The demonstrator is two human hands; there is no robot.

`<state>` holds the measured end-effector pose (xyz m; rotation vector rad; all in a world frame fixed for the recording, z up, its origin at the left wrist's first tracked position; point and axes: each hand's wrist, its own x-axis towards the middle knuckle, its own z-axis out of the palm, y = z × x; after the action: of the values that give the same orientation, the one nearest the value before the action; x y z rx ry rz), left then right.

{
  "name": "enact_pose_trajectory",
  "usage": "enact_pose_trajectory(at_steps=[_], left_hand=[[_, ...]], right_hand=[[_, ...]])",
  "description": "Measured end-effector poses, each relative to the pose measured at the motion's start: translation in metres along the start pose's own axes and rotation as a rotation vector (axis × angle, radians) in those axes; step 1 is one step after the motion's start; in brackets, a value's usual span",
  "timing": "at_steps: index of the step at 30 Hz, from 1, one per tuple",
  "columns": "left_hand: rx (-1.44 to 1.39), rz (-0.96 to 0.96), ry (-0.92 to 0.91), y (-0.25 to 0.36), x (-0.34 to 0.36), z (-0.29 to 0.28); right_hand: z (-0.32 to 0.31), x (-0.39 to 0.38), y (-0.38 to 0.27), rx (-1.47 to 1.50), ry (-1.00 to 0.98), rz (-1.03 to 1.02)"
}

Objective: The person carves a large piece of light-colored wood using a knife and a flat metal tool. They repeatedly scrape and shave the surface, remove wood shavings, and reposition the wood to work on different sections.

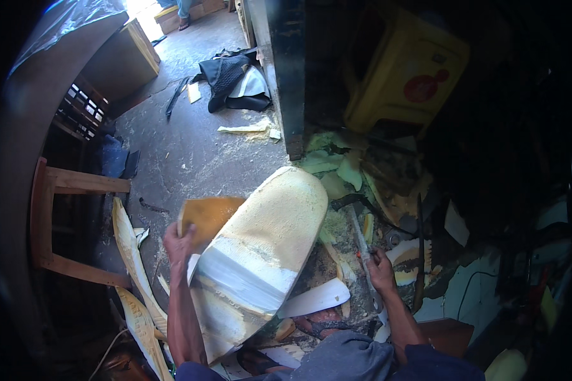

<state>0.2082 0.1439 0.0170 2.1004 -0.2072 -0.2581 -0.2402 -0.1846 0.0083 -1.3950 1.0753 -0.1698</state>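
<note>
A long foam seat pad (267, 235), cream with a grey-white band across it, lies slanted before me with its rounded end away. At its left side my left hand (180, 243) is closed on the edge of an orange-brown sheet (211, 216), partly hidden behind the foam. To the right, my right hand (380, 272) is closed around a long, thin grey blade-like tool (360, 233); its exact kind is unclear. A white curved foam piece (318, 298) sits between the pad's lower right edge and my right forearm.
Foam offcuts (136, 254) lie at the left beside a wooden frame (86, 184). A dark post (289, 82) stands ahead, with a yellow plastic stool (410, 70) to its right. A black bag-like heap (235, 79) rests on the floor (171, 140). A person's foot (184, 24) shows far back.
</note>
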Motion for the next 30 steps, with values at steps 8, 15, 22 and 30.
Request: enact_pose_trajectory(at_steps=[8,15,22,30], left_hand=[[0.800,0.195,0.591,0.107,0.039,-0.114],[0.645,0.370,0.043,0.087,-0.075,0.105],[0.792,0.470,-0.241,0.060,-0.178,0.103],[0.686,0.607,-0.121,0.023,-0.227,0.078]], right_hand=[[0.013,0.054,-0.049,-0.092,-0.048,-0.059],[0.058,0.134,-0.093,-0.319,-0.151,-0.379],[0.019,0.054,-0.053,-0.490,-0.586,-0.051],[0.053,0.069,-0.071,-0.775,-0.763,-0.753]])
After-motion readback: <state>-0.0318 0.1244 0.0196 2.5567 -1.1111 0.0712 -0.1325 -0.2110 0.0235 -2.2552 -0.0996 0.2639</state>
